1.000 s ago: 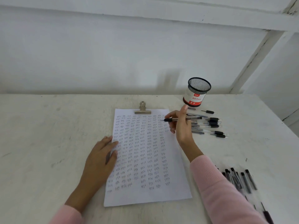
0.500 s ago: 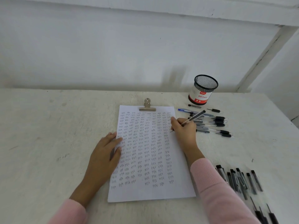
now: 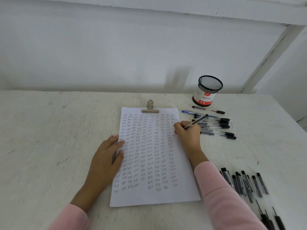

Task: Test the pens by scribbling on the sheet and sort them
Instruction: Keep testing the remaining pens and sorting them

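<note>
A white sheet covered with rows of small handwritten marks lies in the middle of the table, held at its top by a metal clip. My right hand grips a grey pen in a writing hold, with the tip down at the sheet's right edge, near the top. Fingers straight, my left hand presses flat on the sheet's left edge. A pile of several pens lies just right of my right hand. Several more pens lie at the near right.
A black mesh pen cup with a red and white label stands at the back right, close to the wall. The table is white and worn. Its right edge runs diagonally at the far right.
My right hand has carried the pen from above the pile to the sheet and turned it into a writing hold, tip on the paper. My left hand has stayed on the sheet.
</note>
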